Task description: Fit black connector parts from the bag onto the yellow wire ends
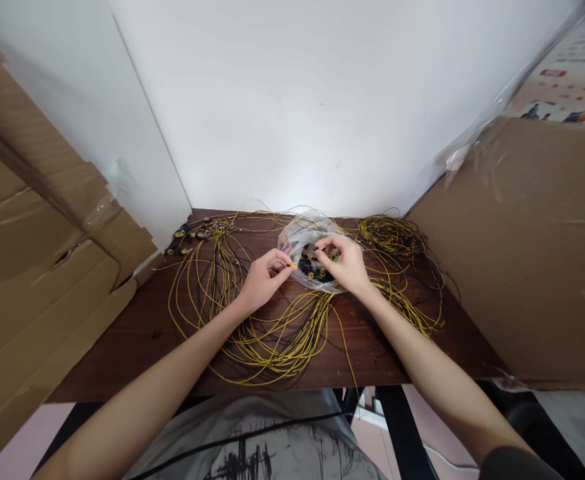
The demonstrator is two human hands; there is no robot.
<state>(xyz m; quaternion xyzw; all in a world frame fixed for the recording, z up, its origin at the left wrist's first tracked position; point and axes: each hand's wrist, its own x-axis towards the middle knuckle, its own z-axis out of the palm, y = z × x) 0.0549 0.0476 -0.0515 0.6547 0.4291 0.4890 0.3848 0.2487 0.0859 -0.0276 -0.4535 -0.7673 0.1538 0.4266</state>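
Note:
Over a clear plastic bag [295,230] at the middle of the table, both of my hands are closed in a pinch. My left hand [268,277], at the bag's left edge, grips a small yellow piece [293,265] between thumb and fingertips. Above the bag's opening, my right hand [345,262] has thumb and forefinger together at a small dark part, mostly hidden by the fingertips. Inside the bag lie several small black and yellow parts [311,275]. Long yellow and black wires [277,363] loop in front of the bag and below my hands.
More wires spread to the left, with black and yellow ends [180,233] at the back left. A wire coil [390,237] lies at the back right. Cardboard stands on the left [47,267] and right [522,253] of the brown table [142,340], and a white wall [292,100] behind.

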